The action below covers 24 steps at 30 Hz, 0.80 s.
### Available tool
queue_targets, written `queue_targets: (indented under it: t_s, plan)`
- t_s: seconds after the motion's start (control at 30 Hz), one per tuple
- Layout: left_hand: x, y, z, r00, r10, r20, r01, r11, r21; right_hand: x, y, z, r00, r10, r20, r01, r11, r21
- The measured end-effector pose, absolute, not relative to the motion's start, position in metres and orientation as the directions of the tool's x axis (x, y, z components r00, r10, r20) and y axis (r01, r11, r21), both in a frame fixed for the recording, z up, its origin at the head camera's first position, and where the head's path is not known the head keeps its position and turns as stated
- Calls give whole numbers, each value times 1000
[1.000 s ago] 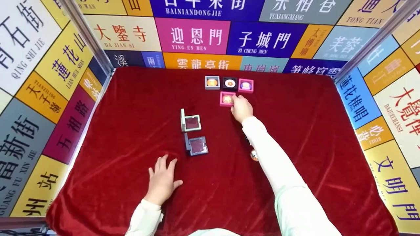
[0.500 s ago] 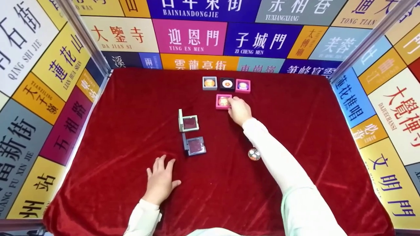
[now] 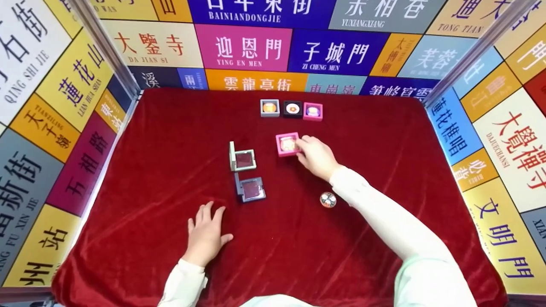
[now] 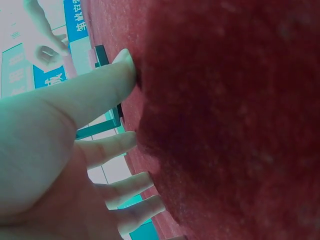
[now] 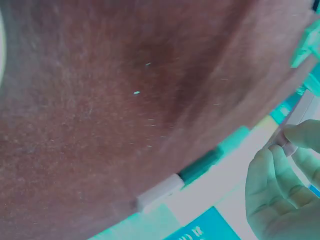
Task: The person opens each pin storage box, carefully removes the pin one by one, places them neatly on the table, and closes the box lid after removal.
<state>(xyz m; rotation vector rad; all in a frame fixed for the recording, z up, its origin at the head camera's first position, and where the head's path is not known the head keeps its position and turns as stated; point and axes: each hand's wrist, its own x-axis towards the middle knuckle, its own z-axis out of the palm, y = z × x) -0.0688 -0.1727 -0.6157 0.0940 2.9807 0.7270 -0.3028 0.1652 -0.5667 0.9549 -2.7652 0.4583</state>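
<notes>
In the head view my right hand (image 3: pixel 318 158) pinches the near right edge of a pink square box (image 3: pixel 288 153) with a round light-coloured piece inside. Thumb and fingers hold the same box at the right of the right wrist view, lifted off the cloth there. My left hand (image 3: pixel 206 236) rests on the red cloth with fingers spread, holding nothing. Ahead of it stand two small cases with raised lids, one pale green (image 3: pixel 233 157) and one blue (image 3: pixel 241 194). A round patterned piece (image 3: pixel 328 200) lies near my right forearm.
At the back sit three square boxes in a row: grey (image 3: pixel 269 114), black (image 3: pixel 292 116) and pink (image 3: pixel 313 118), each with a round piece inside. Red velvet cloth (image 3: pixel 362 238) covers the table. Printed panels (image 3: pixel 243 47) wall it in at the back and sides.
My right hand has drawn the pink box away from the back row, nearer to me and slightly left. The round patterned piece has come out from behind my sleeve. My left hand stays put.
</notes>
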Motion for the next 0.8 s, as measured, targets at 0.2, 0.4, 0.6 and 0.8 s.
queue_targets:
  t_s: [0.2,0.4,0.6,0.8]
  plan:
    - [-68,-173,-615,-996,74,-48,43,880,473,-270,177,-549,-747,-561,357,-658,701,-274]
    - [-69,-175,-619,-996,86,-25,64,881,469,-250,186,-532,-747,-529,403,-658,675,-334]
    - [-70,-173,-612,-993,107,59,122,854,505,-236,187,-525,-746,-527,408,-660,670,-341]
    - [-85,-174,-596,-967,88,239,210,803,557,-221,185,-518,-719,-545,431,-688,647,-329]
